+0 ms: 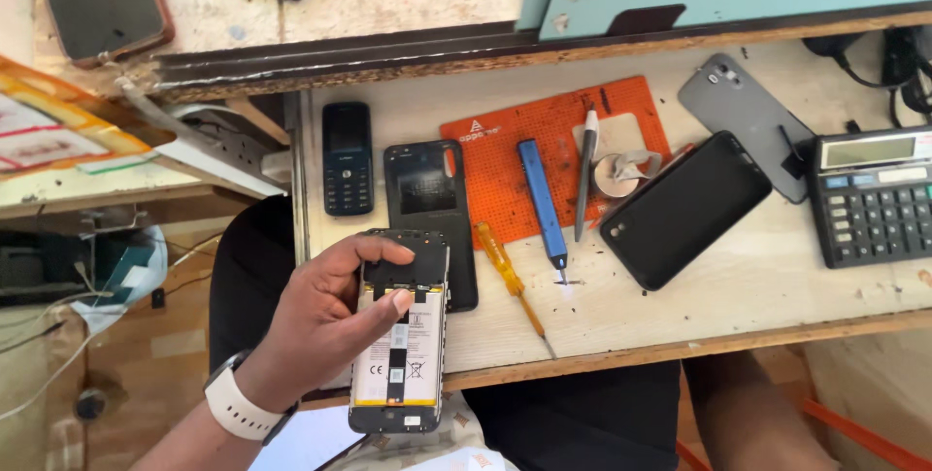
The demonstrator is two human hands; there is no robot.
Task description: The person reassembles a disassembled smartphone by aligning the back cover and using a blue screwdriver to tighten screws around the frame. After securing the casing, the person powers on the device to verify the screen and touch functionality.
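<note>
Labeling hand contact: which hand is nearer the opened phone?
Left. The left hand grips the opened phone by its edge, thumb across the back. The right hand is out of view.

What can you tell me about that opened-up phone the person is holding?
The opened phone has its back cover off, showing a large pale battery with a dark strip down the middle and small printed marks, and a black plate over the upper part. Its frame looks like dark plastic. It is held back side up, nearly upright in the picture, over the near edge of the wooden workbench. The left hand, with a white watch band at the wrist, grips its left side, the thumb resting across the battery's top. No right hand is in view.
</note>
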